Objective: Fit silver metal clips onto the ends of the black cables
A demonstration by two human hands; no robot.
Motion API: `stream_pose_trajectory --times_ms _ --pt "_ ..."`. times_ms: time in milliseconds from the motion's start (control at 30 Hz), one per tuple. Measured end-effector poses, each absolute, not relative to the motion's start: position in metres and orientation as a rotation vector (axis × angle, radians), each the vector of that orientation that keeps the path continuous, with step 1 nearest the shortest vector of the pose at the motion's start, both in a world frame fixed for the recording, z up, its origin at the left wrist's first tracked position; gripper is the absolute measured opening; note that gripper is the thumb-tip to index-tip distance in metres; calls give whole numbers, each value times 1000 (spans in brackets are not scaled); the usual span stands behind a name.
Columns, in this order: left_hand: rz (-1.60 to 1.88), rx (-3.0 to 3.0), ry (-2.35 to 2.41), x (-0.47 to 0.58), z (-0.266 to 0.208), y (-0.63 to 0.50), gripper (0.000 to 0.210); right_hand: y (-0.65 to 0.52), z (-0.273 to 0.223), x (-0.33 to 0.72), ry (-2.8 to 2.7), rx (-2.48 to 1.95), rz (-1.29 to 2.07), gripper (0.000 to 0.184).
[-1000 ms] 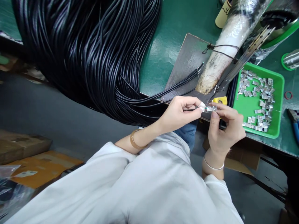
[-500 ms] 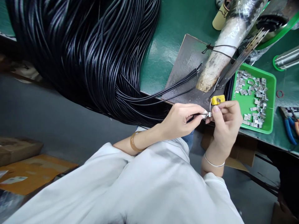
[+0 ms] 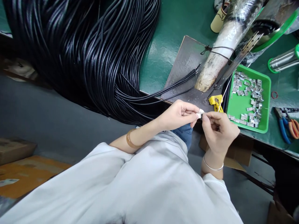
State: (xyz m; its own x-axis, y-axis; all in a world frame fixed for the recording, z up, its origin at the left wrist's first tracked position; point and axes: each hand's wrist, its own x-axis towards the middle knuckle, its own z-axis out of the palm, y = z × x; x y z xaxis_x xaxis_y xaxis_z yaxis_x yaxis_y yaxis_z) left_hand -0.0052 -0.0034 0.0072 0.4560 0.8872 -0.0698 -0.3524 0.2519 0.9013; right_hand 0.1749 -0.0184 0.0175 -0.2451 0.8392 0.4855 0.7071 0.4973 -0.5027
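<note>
My left hand (image 3: 178, 115) is closed in a pinch, white coverings on its thumb and index fingertips (image 3: 200, 112). It grips the end of a black cable, mostly hidden by the fingers. Against those fingertips, my right hand (image 3: 219, 126) pinches a small metal connector, now almost covered. A thin pale wire (image 3: 224, 95) runs down behind the right hand's fingers. Just beyond the hands lies a yellow block-like tool (image 3: 215, 101). To the right, a green tray (image 3: 235, 105) holds many small metal connectors (image 3: 254, 102).
A thick bundle of black cables (image 3: 98, 56) covers the left of the green table (image 3: 173, 18). Several cable ends rest on a dark board (image 3: 179, 65). A wrapped white tube (image 3: 216, 62) slants over it. Pliers (image 3: 283, 124) and a solder-like metal roll (image 3: 283, 60) lie right.
Both hands have drawn slightly left and closer together, and the connector is more hidden. The yellow tool appears turned. The pale wire now slants differently, and the view has shifted slightly.
</note>
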Motion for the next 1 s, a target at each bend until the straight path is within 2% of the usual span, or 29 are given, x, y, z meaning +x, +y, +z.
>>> stream_pose_trajectory --times_ms 67,167,300,367,433,567,700,1000 --pt "947 1007 709 -2 4 -5 16 -17 17 176 -1928 -1325 411 3" --pt "1019 993 775 2 2 -6 22 -15 18 177 -1715 -1345 552 10" --pt "1102 881 799 2 5 -1 25 -9 21 172 -1377 -1073 396 8" --pt "1100 846 796 1 7 2 24 -7 22 167 -1312 -968 308 18" --pt "1104 827 791 0 8 5 21 -8 21 163 -1338 -1012 247 22" --pt "1162 855 829 2 8 9 16 -10 13 161 -1553 -1126 230 13" --pt "1191 926 929 7 7 11 18 -7 4 162 -1742 -1126 169 18" --pt "1191 935 1037 10 12 15 21 -2 14 154 -1778 -1203 107 9"
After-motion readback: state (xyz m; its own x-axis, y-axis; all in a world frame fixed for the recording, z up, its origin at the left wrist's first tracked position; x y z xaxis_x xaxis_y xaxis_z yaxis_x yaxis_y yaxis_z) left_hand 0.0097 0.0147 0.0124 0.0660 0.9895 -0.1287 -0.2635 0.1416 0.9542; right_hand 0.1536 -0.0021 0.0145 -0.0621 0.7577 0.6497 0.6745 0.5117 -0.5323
